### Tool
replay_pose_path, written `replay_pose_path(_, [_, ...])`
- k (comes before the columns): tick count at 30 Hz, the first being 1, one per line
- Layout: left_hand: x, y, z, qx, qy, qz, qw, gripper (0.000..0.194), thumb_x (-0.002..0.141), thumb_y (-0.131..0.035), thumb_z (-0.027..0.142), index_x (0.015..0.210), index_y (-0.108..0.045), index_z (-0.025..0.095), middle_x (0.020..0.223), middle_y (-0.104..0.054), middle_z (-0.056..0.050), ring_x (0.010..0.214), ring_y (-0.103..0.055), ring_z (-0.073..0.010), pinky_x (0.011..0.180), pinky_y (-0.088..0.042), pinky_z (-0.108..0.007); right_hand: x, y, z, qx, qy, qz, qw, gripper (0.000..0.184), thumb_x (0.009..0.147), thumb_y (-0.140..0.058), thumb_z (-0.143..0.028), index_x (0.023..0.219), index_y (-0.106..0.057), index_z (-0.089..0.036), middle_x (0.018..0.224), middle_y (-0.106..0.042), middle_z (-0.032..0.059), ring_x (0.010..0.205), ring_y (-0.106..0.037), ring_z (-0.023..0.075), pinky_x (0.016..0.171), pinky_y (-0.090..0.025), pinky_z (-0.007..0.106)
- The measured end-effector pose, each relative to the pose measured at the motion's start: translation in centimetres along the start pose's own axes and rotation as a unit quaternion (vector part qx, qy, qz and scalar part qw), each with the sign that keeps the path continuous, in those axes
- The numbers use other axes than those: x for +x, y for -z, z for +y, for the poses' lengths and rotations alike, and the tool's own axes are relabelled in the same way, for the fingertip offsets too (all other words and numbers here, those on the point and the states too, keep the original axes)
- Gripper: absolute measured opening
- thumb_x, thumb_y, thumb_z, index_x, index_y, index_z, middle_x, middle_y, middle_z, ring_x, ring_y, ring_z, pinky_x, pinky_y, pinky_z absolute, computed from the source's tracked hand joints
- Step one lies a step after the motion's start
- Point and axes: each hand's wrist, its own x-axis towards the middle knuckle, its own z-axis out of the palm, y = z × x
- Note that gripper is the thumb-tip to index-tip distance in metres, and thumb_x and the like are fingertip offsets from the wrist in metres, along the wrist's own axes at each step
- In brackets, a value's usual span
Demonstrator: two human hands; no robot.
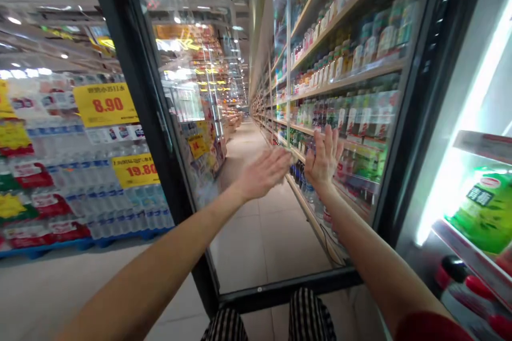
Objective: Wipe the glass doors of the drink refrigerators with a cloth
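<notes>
Left of the lit cooler (pixel 424 258), black-framed clear glass door (pixel 256 133) stands before bare left hand (pixel 266 173) (flat, fingers together, blurred) and bare right hand (pixel 323 159) (fingers upright, apart). 0 items held; can't tell glass contact. Green plastic pouch (pixel 484 210) behind white shelf's (pixel 472 262) front edge, likely for visibility.

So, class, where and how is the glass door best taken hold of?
Probably by the left upright of the glass door, coming from the left with the left hand: that narrow black bar stands farthest from the lit shelf, and suits a wrapped grip better than the flat glass.
</notes>
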Motion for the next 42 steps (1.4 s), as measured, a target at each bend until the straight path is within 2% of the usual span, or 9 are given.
replay_pose_path(2, [-0.4,0.1,0.1,0.003,-0.02,-0.012,1.0,0.036,0.087,-0.045,0.021,0.123,-0.045,0.019,0.135,-0.045,-0.006,0.132,-0.029,-0.0183,0.107,-0.031,-0.036,0.0,0.0,0.1,0.0,0.003,-0.001,1.0,0.049,0.086,-0.034,-0.028,0.135,-0.035,-0.019,0.144,-0.031,0.0126,0.136,-0.019,0.0242,0.107,-0.016,0.049])
replay_pose_path(8, [0.5,1.4,-3.8,0.068,0.242,0.125,0.96,0.036,0.088,-0.042,0.023,0.122,-0.045,0.015,0.145,-0.027,-0.01,0.136,-0.017,-0.0248,0.109,-0.027,-0.049,-0.1,-0.2,0.2,-0.01,0.008,0.003,1.0,0.05,0.086,-0.034,-0.027,0.135,-0.034,-0.019,0.145,-0.029,0.0124,0.137,-0.017,0.0242,0.107,-0.016,0.049])
replay_pose_path(15, [-2.8,-1.6,4.6,0.007,-0.08,-0.053,0.995,0.037,0.086,-0.045,0.021,0.123,-0.046,0.018,0.138,-0.041,-0.006,0.133,-0.028,-0.0185,0.107,-0.031,-0.034,0.0,0.1,0.3,-0.012,0.011,0.01,1.0,0.049,0.085,-0.034,-0.028,0.133,-0.038,-0.019,0.143,-0.032,0.0115,0.136,-0.02,0.0224,0.108,-0.017,0.046])
replay_pose_path(20, [-4.0,1.9,-2.5,0.091,0.21,0.111,0.967,0.042,0.083,-0.049,0.018,0.125,-0.044,0.02,0.143,-0.033,-0.009,0.134,-0.025,-0.0242,0.106,-0.032,-0.045,-0.1,0.1,0.3,-0.004,0.012,0.017,1.0,0.048,0.085,-0.036,-0.028,0.132,-0.04,-0.019,0.143,-0.033,0.0122,0.136,-0.021,0.023,0.107,-0.018,0.047])
replay_pose_path(23, [-6.3,3.0,-2.8,0.096,0.304,0.15,0.936,0.049,0.082,-0.049,0.016,0.13,-0.039,0.023,0.147,-0.023,-0.007,0.135,-0.021,-0.0261,0.106,-0.03,-0.05,-0.1,0.0,0.2,0.0,0.012,0.021,1.0,0.048,0.085,-0.037,-0.028,0.132,-0.039,-0.019,0.143,-0.033,0.0119,0.136,-0.022,0.0233,0.107,-0.019,0.047])
replay_pose_path(29, [-13.3,1.2,4.5,0.014,0.021,-0.027,0.999,0.04,0.083,-0.05,0.018,0.123,-0.047,0.022,0.132,-0.049,-0.005,0.131,-0.032,-0.0163,0.105,-0.034,-0.032,-0.3,-0.3,0.2,0.012,0.016,0.025,0.999,0.051,0.084,-0.037,-0.026,0.134,-0.036,-0.02,0.145,-0.03,0.0102,0.136,-0.021,0.0233,0.108,-0.017,0.047])
replay_pose_path(35, [-11.5,2.2,0.9,0.087,0.288,0.107,0.948,0.058,0.078,-0.054,0.012,0.133,-0.035,0.021,0.146,-0.025,-0.013,0.136,-0.019,-0.0264,0.106,-0.029,-0.05,-0.3,-0.2,0.1,-0.002,0.009,0.022,1.0,0.049,0.084,-0.036,-0.028,0.133,-0.038,-0.019,0.143,-0.033,0.0111,0.136,-0.021,0.0229,0.107,-0.018,0.046])
replay_pose_path(40, [-13.5,0.5,5.8,0.011,0.029,-0.043,0.999,0.043,0.08,-0.054,0.017,0.123,-0.048,0.02,0.138,-0.041,-0.008,0.133,-0.027,-0.0211,0.108,-0.029,-0.038,-0.3,-0.1,0.2,-0.002,0.008,0.012,1.0,0.05,0.085,-0.035,-0.028,0.133,-0.037,-0.019,0.144,-0.032,0.0111,0.136,-0.02,0.0229,0.107,-0.018,0.047])
replay_pose_path(42, [-13.9,0.5,5.9,0.011,0.016,-0.055,0.998,0.04,0.081,-0.054,0.021,0.121,-0.05,0.022,0.134,-0.046,-0.006,0.131,-0.03,-0.0188,0.109,-0.029,-0.036,-0.3,-0.2,0.3,0.0,0.009,0.013,1.0,0.05,0.084,-0.035,-0.028,0.133,-0.037,-0.019,0.144,-0.031,0.0104,0.136,-0.019,0.0225,0.108,-0.017,0.046])
